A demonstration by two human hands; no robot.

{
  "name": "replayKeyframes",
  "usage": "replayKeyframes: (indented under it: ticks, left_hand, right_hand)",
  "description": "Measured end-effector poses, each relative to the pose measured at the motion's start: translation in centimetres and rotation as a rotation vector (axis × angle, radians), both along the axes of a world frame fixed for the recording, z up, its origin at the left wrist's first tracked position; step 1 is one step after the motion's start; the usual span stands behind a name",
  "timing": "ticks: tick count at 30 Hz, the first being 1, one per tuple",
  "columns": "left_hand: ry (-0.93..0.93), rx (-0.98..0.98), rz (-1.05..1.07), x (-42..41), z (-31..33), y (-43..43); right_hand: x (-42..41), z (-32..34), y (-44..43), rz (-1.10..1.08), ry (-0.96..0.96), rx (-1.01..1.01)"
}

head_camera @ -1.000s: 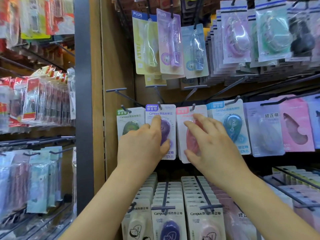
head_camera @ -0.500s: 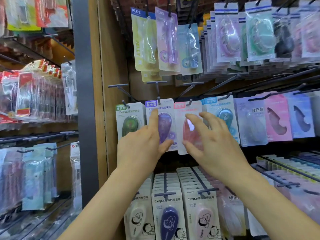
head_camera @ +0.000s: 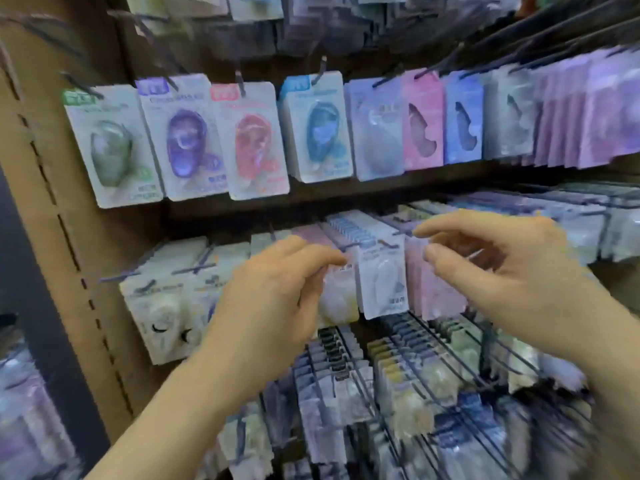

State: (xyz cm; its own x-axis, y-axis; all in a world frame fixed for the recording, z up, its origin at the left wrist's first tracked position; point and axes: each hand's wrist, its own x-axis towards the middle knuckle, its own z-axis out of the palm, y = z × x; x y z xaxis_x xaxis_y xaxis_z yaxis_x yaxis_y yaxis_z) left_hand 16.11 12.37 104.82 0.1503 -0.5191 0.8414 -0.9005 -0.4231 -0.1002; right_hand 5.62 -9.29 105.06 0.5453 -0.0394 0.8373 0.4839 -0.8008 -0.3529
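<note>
Head view: perhaps glossy rectangular packs (head_camera: 381, 282).

Narrow gap between left hand (head_camera: 277, 299) and right hand (head_camera: 512, 271), white packet (head_camera: 381, 285) hanging right in it. Wire hooks (head_camera: 485, 348) jut out underneath, upper packets (head_camera: 252, 140) overhead, wooden panel (head_camera: 69, 271) walls the left.

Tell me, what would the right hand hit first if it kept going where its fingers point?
Likely the right hand meets the pink hanging pack by its thumb first; blur leaves depth unclear.
</note>
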Motion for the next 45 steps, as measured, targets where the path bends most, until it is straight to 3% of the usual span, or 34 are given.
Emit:
replayKeyframes:
  ticks: [7,15,18,23,27,36,41,45]
  left_hand:
    - [0.396,0.2,-0.157,-5.8,-14.2,-7.1]
    - [0.967,0.456,-0.096,-12.7,-37.9,-10.6]
    - [1.161,0.523,-0.029,-14.8,-47.1,-10.3]
    - [1.446,0.539,0.117,-16.9,-63.9,-10.2]
    - [1.629,0.47,0.238,-16.0,-79.3,-11.1]
    - [1.894,0.337,0.286,-10.1,-112.8,-18.7]
    - [1.858,0.409,0.36,-8.4,-124.5,-24.2]
    - [1.909,0.109,0.428,-8.5,-126.5,-26.5]
  right_hand:
    - [-8.0,-12.9,-9.2,-0.092,0.422,0.147]
    - [-19.0,-37.6,-15.6,-0.353,1.014,0.465]
    - [-21.9,-46.2,-14.6,-0.399,1.139,0.634]
    - [-23.6,-62.5,-12.2,-0.444,1.226,0.982]
    - [-21.6,-78.4,-9.9,-0.465,1.191,1.183]
    - [-12.0,-109.2,-10.5,-0.467,1.153,1.487]
    - [-7.1,-119.4,-12.6,-0.456,1.188,1.399]
    - [-6.2,-122.3,-14.4,-0.44,1.351,0.98]
